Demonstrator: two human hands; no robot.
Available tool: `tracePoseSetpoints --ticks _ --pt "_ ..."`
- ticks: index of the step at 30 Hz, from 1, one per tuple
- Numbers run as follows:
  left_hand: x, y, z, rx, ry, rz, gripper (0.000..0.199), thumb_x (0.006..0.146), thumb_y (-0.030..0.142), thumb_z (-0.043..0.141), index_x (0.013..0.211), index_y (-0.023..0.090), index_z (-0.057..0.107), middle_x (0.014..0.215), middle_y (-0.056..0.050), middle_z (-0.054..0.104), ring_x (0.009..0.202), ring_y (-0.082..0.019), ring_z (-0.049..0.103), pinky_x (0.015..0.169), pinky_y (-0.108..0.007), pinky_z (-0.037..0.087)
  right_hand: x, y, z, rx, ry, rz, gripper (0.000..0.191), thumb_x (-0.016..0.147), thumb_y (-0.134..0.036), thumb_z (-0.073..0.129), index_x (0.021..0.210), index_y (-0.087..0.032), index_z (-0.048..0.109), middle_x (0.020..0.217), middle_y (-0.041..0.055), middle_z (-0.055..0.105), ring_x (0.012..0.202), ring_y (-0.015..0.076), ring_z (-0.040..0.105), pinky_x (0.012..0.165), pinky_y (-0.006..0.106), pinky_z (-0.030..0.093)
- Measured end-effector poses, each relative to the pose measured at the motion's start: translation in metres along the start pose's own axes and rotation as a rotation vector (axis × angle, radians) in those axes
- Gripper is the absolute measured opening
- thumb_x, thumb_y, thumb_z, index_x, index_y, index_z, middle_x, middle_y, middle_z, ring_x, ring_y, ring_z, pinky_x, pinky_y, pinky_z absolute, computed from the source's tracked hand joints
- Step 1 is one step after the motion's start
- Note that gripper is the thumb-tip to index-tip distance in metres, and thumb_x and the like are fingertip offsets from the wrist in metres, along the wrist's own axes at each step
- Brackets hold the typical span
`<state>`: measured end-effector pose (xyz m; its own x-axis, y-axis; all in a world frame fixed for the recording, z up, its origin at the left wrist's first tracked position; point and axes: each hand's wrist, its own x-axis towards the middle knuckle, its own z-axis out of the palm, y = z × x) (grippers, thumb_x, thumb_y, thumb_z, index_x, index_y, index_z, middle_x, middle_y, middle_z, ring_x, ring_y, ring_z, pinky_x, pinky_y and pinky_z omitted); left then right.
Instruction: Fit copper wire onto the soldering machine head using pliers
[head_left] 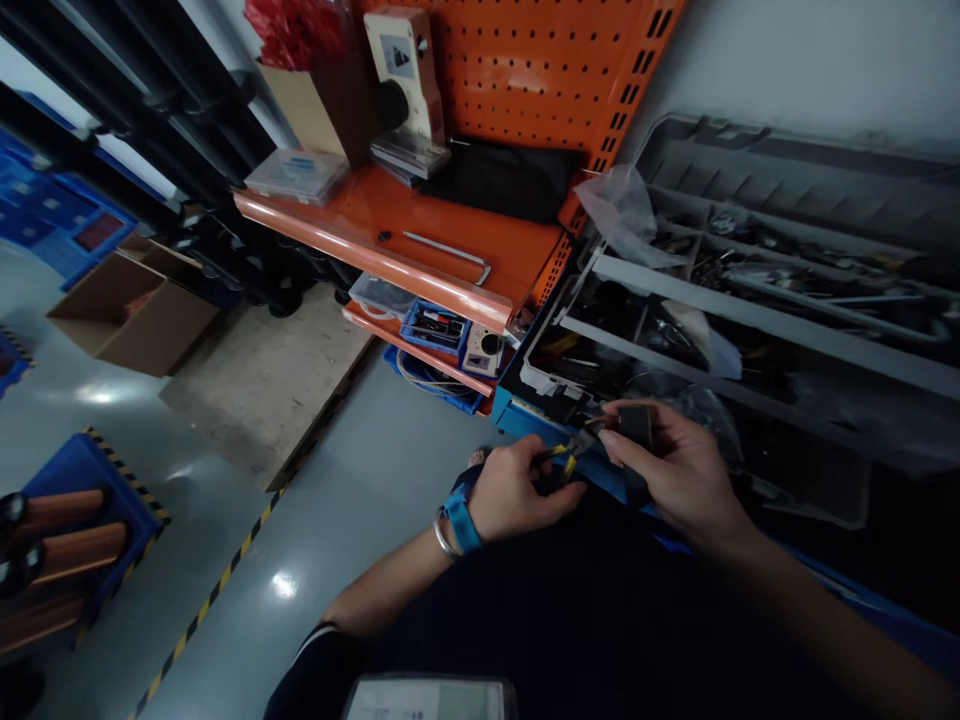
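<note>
My left hand (517, 485), with a blue watch band and a metal bangle at its wrist, is closed around the yellow-and-black handles of a pair of pliers (571, 462). The pliers' jaws point up and to the right, toward my other hand. Between the thumb and fingers of my right hand (679, 465) is a small dark block (636, 425); its exact kind I cannot make out. The plier jaws are close to my right fingertips, and whether they grip anything is unclear. Both hands are above the front edge of an open grey toolbox (660, 280).
An orange shelf (360, 220) with a bent metal rod (450, 255) and a black pouch (502, 178) stands ahead. Below it sits a blue bin (433, 330). Leftward are a wooden board (262, 380), a cardboard box (135, 310) and a blue pallet with copper-coloured cylinders (75, 555).
</note>
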<state>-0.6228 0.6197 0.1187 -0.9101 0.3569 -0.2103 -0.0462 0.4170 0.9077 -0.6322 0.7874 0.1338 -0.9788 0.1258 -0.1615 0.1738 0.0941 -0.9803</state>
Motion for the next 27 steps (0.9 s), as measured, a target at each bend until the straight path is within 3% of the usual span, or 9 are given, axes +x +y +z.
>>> tracePoseSetpoints --ticks 5,15,17,20,22,25,27 --pt "-0.002 -0.004 -0.01 -0.226 -0.191 -0.033 0.018 0.071 0.025 0.056 0.069 0.018 0.04 0.059 0.007 0.037 0.049 -0.004 0.029 0.044 -0.019 0.025 0.001 -0.001 0.0 -0.037 -0.028 -0.034 0.023 0.062 -0.03 0.07 0.082 -0.022 0.061 0.072 -0.0009 0.061 0.056 0.0105 0.054 0.051 0.024 0.046" --pt "0.008 -0.026 -0.021 -0.386 -0.447 -0.079 0.038 0.077 0.037 0.058 0.058 0.019 0.03 0.049 0.009 0.03 0.044 -0.003 0.024 0.041 -0.02 0.021 0.007 -0.001 0.009 -0.078 -0.084 -0.016 0.025 0.062 -0.031 0.069 0.083 -0.021 0.061 0.073 0.0002 0.063 0.056 0.0112 0.054 0.052 0.024 0.046" --pt "0.008 -0.028 -0.025 -0.468 -0.431 -0.135 0.045 0.074 0.041 0.062 0.056 0.02 0.027 0.045 0.01 0.029 0.039 -0.002 0.024 0.038 -0.019 0.02 0.006 0.002 0.01 -0.085 -0.112 -0.017 0.026 0.063 -0.033 0.069 0.085 -0.02 0.061 0.077 0.0017 0.065 0.057 0.011 0.054 0.051 0.024 0.046" --pt "0.008 -0.03 -0.03 -0.62 -0.304 -0.236 0.055 0.067 0.05 0.067 0.055 0.021 0.021 0.04 0.012 0.026 0.032 -0.002 0.025 0.033 -0.018 0.019 0.003 0.006 0.013 -0.116 -0.201 -0.025 0.027 0.064 -0.035 0.069 0.084 -0.019 0.062 0.082 0.0046 0.067 0.057 0.0112 0.055 0.05 0.023 0.045" --pt "0.008 -0.031 -0.03 -0.667 -0.245 -0.269 0.058 0.063 0.052 0.07 0.056 0.022 0.021 0.039 0.012 0.026 0.031 -0.002 0.024 0.031 -0.018 0.017 0.001 0.009 0.017 -0.136 -0.283 -0.023 0.026 0.064 -0.037 0.068 0.082 -0.019 0.062 0.075 0.0041 0.066 0.055 0.0117 0.054 0.048 0.023 0.044" --pt "0.008 -0.032 -0.026 -0.668 -0.255 -0.297 0.059 0.061 0.053 0.072 0.057 0.022 0.022 0.042 0.012 0.027 0.032 -0.001 0.022 0.032 -0.019 0.015 0.0 0.009 0.021 -0.126 -0.335 -0.014 0.025 0.065 -0.038 0.067 0.081 -0.019 0.062 0.065 0.0012 0.062 0.049 0.0107 0.051 0.045 0.023 0.042" --pt "0.009 -0.031 -0.024 -0.63 -0.241 -0.309 0.059 0.061 0.054 0.071 0.056 0.022 0.022 0.042 0.012 0.026 0.033 -0.001 0.022 0.034 -0.02 0.014 0.001 0.009 0.022 -0.109 -0.322 -0.007 0.025 0.065 -0.037 0.067 0.081 -0.019 0.062 0.068 0.0017 0.064 0.048 0.01 0.05 0.045 0.023 0.043"
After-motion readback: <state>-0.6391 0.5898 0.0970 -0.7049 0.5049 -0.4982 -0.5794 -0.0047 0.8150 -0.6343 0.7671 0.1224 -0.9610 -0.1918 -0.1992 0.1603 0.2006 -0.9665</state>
